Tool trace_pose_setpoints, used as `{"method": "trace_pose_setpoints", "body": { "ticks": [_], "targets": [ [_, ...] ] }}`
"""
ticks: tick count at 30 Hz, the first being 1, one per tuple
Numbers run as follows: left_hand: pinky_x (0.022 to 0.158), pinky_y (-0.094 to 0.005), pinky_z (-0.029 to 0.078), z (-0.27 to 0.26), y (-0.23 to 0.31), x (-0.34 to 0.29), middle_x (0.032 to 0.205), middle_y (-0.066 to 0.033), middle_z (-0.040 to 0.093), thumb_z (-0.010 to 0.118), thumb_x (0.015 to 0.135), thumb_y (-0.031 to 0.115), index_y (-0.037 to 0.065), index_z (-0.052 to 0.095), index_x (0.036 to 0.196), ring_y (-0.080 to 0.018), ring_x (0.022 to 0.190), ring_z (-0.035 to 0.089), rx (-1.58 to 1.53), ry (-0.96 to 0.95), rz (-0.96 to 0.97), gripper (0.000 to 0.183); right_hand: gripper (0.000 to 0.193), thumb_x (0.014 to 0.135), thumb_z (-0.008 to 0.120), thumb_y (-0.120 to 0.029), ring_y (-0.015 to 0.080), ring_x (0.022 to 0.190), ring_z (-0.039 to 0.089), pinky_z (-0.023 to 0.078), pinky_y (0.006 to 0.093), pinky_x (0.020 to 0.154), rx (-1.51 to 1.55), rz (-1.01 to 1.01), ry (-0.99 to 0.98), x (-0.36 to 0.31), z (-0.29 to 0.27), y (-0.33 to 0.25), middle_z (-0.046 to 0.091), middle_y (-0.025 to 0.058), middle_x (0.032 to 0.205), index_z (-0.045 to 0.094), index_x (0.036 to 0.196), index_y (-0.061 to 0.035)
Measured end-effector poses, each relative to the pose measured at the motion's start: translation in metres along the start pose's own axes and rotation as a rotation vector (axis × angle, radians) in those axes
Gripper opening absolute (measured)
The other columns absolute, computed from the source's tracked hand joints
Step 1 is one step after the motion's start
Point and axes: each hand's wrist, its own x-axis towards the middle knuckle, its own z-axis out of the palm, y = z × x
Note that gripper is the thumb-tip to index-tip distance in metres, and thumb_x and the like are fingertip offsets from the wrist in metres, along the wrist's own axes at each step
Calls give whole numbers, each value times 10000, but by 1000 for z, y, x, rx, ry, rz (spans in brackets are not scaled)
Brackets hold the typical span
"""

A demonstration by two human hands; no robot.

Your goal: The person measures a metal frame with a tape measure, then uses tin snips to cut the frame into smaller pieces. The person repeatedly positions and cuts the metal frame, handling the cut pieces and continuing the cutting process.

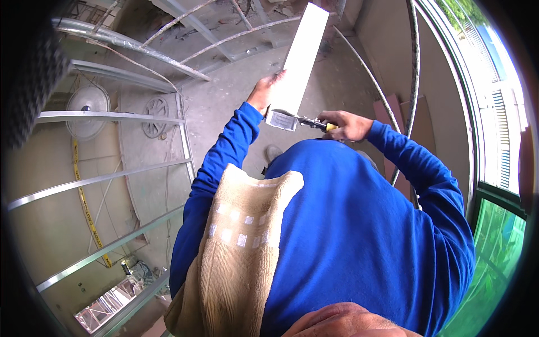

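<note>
A long, straight white piece with a channel-like form slopes up and away in front of me. My left hand is closed on its left edge, near the lower end. That near end shows a grey, metallic-looking face. My right hand is wrapped round a pair of snips with a yellow grip. The snips' dark jaws point left and reach the grey end of the piece; I cannot tell whether they are closed on it. A beige towel hangs over my left shoulder.
Bare metal studs run along the left, with a round metal disc and yellow tape behind them. Metal bars cross the far side. To the right are leaning boards, a pole and a window frame.
</note>
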Motion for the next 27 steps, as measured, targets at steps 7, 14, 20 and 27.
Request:
{"method": "trace_pose_setpoints", "body": {
  "ticks": [7,14,20,27],
  "targets": [
    [725,-318,554,-35,4,-5,939,-67,678,690,972,230,-24,654,1061,-147,834,662,30,186,252,272,728,698,677,-94,275,1078,601,484,392,953,-132,51,-218,-43,-48,7,641,180,1171,477,1382,58],
    [714,-421,546,-14,39,13,931,-197,653,793,844,80,-77,514,952,-271,775,647,154,937,590,338,671,701,625,17,268,1130,585,454,367,1022,-75,19,243,-12,2,38,634,162,1129,518,1364,15],
    [707,-421,541,11,65,5,899,-168,630,810,848,104,-72,505,957,-261,765,638,223,1047,758,369,428,736,633,-45,195,928,558,471,364,851,-28,-26,301,18,24,19,588,81,948,574,1157,8],
    [695,-393,535,13,53,6,885,-159,613,818,850,106,-74,488,963,-229,758,621,274,1025,795,392,527,743,593,-79,282,953,588,478,388,871,4,-26,255,17,31,4,612,156,975,563,1260,21]
  ]
}}
